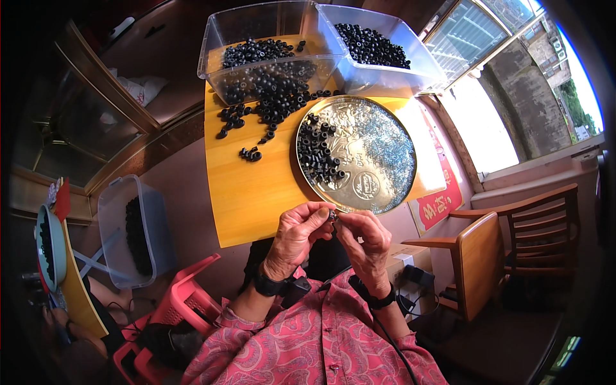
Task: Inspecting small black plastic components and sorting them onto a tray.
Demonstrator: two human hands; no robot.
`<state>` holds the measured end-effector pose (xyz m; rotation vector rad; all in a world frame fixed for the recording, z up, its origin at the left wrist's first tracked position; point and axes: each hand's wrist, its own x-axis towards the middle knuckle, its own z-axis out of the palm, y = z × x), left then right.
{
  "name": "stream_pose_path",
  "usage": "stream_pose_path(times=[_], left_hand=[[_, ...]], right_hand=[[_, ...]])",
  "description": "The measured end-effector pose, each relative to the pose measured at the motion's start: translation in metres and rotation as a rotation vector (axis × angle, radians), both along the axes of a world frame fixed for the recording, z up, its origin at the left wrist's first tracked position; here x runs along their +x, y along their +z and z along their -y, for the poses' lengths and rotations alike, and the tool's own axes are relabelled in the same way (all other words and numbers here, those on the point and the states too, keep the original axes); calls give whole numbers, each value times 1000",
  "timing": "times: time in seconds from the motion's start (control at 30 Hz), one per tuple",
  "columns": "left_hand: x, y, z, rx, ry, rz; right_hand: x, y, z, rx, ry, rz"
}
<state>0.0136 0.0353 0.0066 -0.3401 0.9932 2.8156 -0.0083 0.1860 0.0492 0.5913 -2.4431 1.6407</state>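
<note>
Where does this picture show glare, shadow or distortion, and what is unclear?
Head view: the window partly glares white; head view: the yellow table pales rightward; head view: lower left sinks into shadow; head view: edges bend toward the rim; head view: the small held piece is too tiny to identify.

Small dark piece (332,217) – mostly hidden, its exact shape unclear – pinched between the fingers (314,221) of both hands

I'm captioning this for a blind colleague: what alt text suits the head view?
A person's left hand and right hand pinch a small piece by the near edge of a round gold-coloured tray holding black parts and tiny shiny bits. Loose black parts lie on the yellow table, near two clear bins.
</note>
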Motion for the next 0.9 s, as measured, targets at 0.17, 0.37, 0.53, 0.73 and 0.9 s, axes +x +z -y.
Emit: stream_pose_path(times=[0.17,0.37,0.53,0.73,0.9], left_hand=[[1,0,-1,-45,8,-4],[1,5,-2,-87,22,10],[2,6,-2,-98,40,-22],[3,7,-4,-156,68,-65],[4,9,-4,-209,85,-78]], right_hand=[[-1,-2,1,0,4,-6],[-1,-4,0,-2,-4,2],[0,-6,1,-47,10,6],[3,-6,2,-76,-2,90],[6,-2,5,-211,-8,248]])
